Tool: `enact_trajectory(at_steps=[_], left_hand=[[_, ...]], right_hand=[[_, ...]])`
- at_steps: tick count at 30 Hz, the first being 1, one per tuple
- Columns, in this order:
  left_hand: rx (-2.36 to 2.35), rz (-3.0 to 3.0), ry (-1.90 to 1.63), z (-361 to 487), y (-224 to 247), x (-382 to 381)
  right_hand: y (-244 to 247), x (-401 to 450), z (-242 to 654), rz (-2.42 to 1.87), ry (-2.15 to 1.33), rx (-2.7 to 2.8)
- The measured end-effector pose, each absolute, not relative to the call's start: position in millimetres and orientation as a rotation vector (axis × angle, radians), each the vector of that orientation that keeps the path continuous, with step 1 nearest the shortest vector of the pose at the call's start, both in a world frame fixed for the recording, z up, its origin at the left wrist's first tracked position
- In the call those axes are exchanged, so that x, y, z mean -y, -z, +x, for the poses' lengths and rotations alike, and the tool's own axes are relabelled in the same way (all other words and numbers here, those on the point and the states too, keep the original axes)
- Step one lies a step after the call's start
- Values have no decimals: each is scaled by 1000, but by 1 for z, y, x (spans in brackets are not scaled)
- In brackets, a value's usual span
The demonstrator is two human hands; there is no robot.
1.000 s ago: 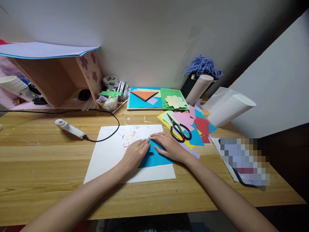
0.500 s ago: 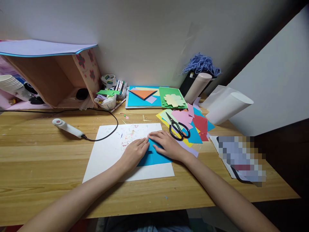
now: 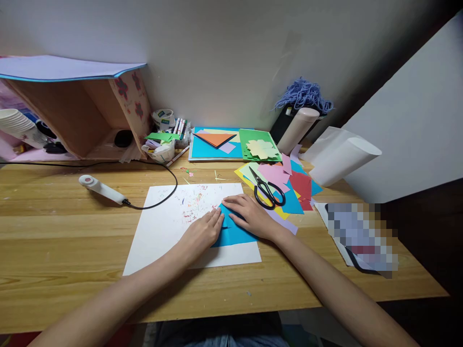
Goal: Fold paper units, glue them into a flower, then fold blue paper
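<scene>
A folded piece of blue paper (image 3: 233, 236) lies on a white sheet (image 3: 159, 226) marked with small coloured specks. My left hand (image 3: 204, 227) lies flat along the left edge of the blue paper, its fingers stretched out and close together. From the right, my right hand (image 3: 249, 214) rests on the blue paper with its fingers spread and pointing left, their tips near its top corner. Neither hand is wrapped round anything. Black-handled scissors (image 3: 266, 190) lie on coloured paper pieces (image 3: 300, 185) beyond my right hand.
A white corded tool (image 3: 102, 189) lies at the left, its black cable curving onto the sheet. Behind are a cardboard box (image 3: 132, 103), markers (image 3: 180, 127), a blue board (image 3: 202, 150) with folded orange paper (image 3: 216, 140), and a rolled white sheet (image 3: 343, 161).
My left hand has slid slightly down and left from the top corner, uncovering more of the blue paper's left edge there. My right hand has stayed nearly still.
</scene>
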State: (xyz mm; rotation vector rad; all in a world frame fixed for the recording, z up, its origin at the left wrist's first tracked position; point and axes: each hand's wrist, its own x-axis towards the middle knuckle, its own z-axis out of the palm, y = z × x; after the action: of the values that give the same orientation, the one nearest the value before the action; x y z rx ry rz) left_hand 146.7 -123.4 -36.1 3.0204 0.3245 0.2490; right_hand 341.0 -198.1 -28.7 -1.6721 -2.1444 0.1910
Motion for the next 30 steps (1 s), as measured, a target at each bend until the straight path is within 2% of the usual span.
enact_trajectory(at_steps=[13,30], left_hand=[[-429,3137,-240,148,47,142],[-539,3300,-62,147,31,159]], right_hand=[[34,198,337,-1681,-152,2109],[35,196,330,-1732,-46,2014]])
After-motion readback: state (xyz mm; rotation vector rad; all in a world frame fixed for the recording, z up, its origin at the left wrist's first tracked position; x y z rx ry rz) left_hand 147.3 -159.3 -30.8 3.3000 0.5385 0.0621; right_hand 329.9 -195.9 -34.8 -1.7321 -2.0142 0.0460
